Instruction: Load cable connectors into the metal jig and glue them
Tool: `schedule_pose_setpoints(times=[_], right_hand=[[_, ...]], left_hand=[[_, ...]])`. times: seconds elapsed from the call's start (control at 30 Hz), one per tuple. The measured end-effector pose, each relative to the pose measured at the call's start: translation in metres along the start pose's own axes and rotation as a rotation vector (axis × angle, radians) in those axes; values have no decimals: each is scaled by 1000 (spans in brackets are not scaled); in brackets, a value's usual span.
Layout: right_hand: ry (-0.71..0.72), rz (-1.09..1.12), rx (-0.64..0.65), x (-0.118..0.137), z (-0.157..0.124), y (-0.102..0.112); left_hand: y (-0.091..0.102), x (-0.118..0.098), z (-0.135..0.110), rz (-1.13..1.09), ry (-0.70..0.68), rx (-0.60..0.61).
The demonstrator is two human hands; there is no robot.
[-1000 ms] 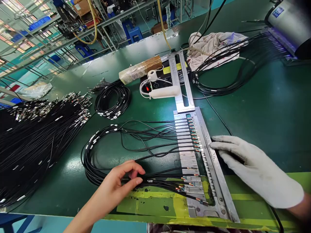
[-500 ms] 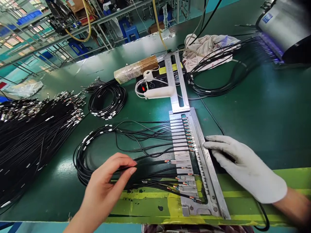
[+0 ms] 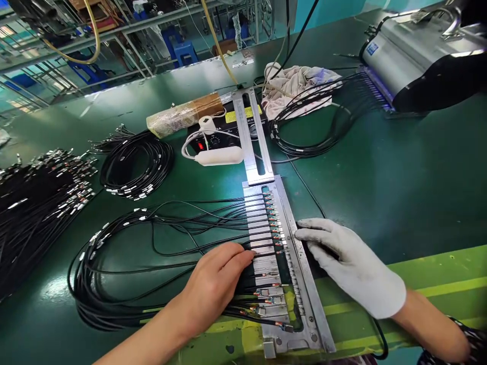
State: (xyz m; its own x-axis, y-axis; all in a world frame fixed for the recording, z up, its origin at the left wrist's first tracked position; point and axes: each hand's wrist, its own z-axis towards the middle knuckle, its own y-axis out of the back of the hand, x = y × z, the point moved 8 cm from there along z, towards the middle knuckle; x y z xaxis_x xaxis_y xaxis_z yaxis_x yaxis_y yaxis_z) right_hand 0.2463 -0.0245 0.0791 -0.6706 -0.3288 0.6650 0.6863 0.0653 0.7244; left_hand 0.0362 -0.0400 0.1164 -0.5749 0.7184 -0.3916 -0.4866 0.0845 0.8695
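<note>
My bare left hand pinches a thin black cable over the slotted metal fixture. The stripped end of this cable points toward the fixture's right rail. Above it, several cables lie side by side in the slots, small connectors at their ends. Below, more cable ends with metal connectors rest loosely across the fixture, partly behind my left hand. My right hand, in a white glove smudged grey at the fingertips, lays its outstretched fingers against the rail's outer edge.
A slotted metal bar extends from the fixture's far end, over a black control box. Coiled cables and a large cable pile lie left. A crumpled cloth and a silver machine with violet light stand at the back right.
My left hand has moved right with the cable, from left of the fixture onto its slots. My right hand stays at the rail. The whole view has shifted.
</note>
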Motion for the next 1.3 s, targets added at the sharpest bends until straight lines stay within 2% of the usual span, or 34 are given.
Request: schedule_pose_setpoints(times=[0.07,0.27,0.5,0.63,0.73,0.83,0.9,0.97,1.07,1.13,1.3], right_hand=[[2,14,13,-1,-1,-1],[16,12,7,1,0,0],[85,-29,-27,8,-2,5],[214,-199,-34,36,0,7],[336,-329,18,67,8,-2],[414,-404,91,88,15,-16],[452,-452,116,94,18,-24],[484,-495,141,98,18,-30],[504,-554,203,101,16,-39],[488,-587,242,102,17,-45],[495,-632,216,111,23,-49]], left_hand=[[2,2,3,3,-36,35],[-8,11,13,-109,-39,282],[-11,0,12,129,-193,219],[-15,-4,5,120,-199,181],[-16,-4,-3,150,-115,116],[-15,-2,-9,192,12,62],[-17,-1,-11,76,47,99],[-16,0,-13,-134,81,127],[-3,7,-19,-324,172,46],[2,8,-25,-280,210,29],[-4,3,-35,-119,254,128]])
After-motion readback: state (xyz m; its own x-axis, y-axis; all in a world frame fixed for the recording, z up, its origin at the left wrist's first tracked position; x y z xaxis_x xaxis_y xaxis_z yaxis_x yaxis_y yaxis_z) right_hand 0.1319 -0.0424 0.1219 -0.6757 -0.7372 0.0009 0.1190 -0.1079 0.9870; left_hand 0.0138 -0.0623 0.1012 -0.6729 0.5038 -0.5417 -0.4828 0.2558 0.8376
